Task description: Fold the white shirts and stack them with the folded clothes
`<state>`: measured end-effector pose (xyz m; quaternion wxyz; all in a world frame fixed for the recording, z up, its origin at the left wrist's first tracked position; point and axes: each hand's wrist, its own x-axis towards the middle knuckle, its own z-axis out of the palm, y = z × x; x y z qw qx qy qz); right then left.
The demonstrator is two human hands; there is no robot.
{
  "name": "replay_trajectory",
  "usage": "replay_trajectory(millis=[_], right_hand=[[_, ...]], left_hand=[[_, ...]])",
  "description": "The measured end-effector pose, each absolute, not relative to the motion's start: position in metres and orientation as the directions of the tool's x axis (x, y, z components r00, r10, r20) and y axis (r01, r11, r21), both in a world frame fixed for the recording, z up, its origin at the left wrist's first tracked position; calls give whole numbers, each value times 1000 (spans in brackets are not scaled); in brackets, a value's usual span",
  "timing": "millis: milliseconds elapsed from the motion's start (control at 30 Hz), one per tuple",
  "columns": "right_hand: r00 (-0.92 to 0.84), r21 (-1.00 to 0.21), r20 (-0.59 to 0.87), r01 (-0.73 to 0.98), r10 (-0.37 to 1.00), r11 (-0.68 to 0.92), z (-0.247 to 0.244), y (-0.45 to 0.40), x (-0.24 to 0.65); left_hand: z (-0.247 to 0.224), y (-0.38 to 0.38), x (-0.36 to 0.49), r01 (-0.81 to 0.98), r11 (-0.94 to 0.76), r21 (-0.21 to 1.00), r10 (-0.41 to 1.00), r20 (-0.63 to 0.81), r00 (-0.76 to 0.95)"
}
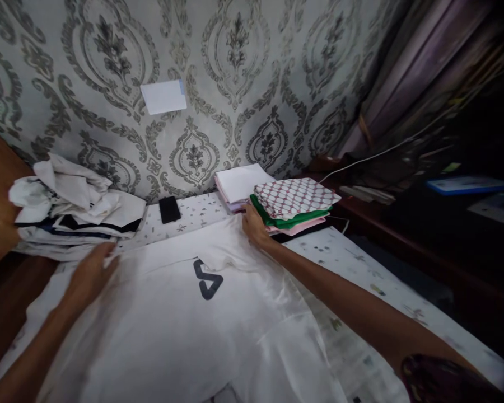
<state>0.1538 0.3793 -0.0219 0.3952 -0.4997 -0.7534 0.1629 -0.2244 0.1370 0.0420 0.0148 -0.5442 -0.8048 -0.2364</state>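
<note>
A white T-shirt with a dark angular logo lies spread across the surface in front of me. My right hand is at its far right corner, fingers closed on the cloth. On the near left side, my left hand is beside the shirt's edge, blurred by motion, its thumb and fingers apart with no cloth visible between them. Just beyond my right hand sits a stack of folded clothes, a patterned white-and-red cloth on top of a green one.
A heap of white clothes stands at the left. A black phone lies on the floral sheet near the wallpapered wall. Folded white cloth adjoins the patterned stack. A thin cable runs across the dark right side.
</note>
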Motion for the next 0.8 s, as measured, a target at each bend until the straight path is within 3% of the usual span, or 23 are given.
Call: replay_trajectory(millis=[67, 100, 167, 233, 333, 433, 633, 733, 800], right_hand=[[-214, -641, 454, 597, 865, 483, -21, 367, 160], [-227, -651, 439, 586, 869, 482, -22, 362, 164], [-251, -675, 375, 587, 893, 448, -23, 356, 168], [-261, -681, 307, 612, 915, 403, -25, 356, 170], [-257, -676, 269, 636, 928, 372, -28, 364, 167], [-231, -679, 236, 656, 944, 330, -30, 375, 160], [-186, -688, 204, 672, 961, 276, -32, 394, 147], [-161, -686, 204, 680, 966, 258, -31, 396, 144], [-153, -679, 220, 686, 963, 264, -30, 393, 144]], left_hand=[[42, 159, -155, 883, 26, 468, 979, 166, -117], [41, 169, -121, 885, -101, 454, 985, 169, 25], [36, 188, -60, 879, -356, 318, 932, 184, 311], [30, 204, -16, 853, -482, 199, 876, 140, 462], [23, 223, 18, 847, -523, 93, 852, 75, 518], [23, 234, 24, 868, -491, 71, 871, 33, 490], [20, 231, 9, 789, -562, 249, 827, 145, 544], [21, 226, 4, 744, -599, 295, 796, 119, 594], [25, 229, 2, 702, -592, 396, 791, 119, 600]])
